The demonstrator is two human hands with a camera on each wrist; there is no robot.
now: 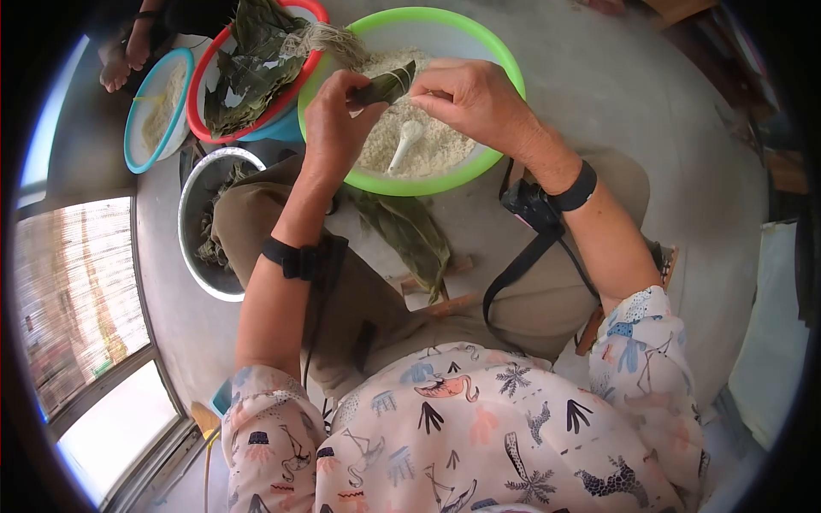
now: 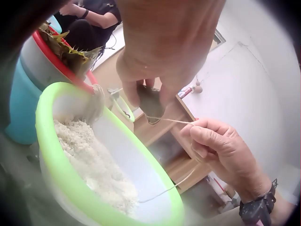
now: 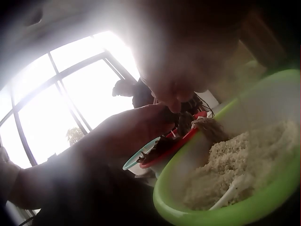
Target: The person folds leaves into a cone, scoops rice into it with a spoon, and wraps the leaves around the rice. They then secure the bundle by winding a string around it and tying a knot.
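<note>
Over the green-rimmed basin of white rice, my left hand grips a leaf-wrapped rice dumpling. My right hand pinches a thin string just to the right of it. In the left wrist view the string runs taut from the dumpling's lower end to the right fingertips, and its tail trails down into the basin. A white spoon lies on the rice below both hands. Backlight makes the hands dark and blurred in the right wrist view.
Long leaves fill a red-rimmed basin, with a string bundle hanging over its edge. Beyond stands a blue-rimmed basin. A metal basin sits by the left knee. Loose leaves lie between the knees. Another person's hand shows top left.
</note>
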